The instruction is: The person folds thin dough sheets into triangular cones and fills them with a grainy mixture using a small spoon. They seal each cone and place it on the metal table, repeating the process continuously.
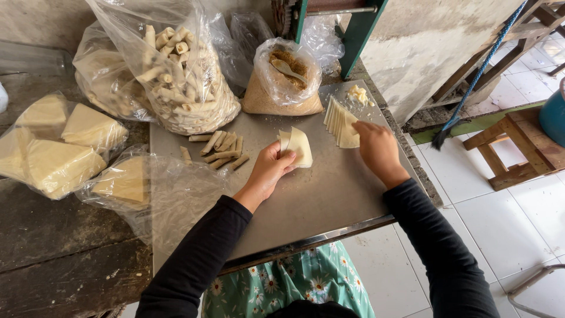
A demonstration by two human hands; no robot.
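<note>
Your left hand (pixel 272 166) pinches a pale square pastry wrapper (pixel 298 145) by its near-left edge, fingers curled over it, holding it just above the grey metal board (pixel 318 200). Your right hand (pixel 376 147) rests fingertips-down on the stack of wrappers (pixel 341 122), which is fanned out just right of the held sheet; whether it grips one you cannot tell. Left of your left hand lie a few rolled sticks (pixel 219 151) on the board. Farther off stand a clear bag of rolled sticks (pixel 182 82) and an open bag of brown crumbs (pixel 281 88) with a spoon (pixel 286 69) in it
</note>
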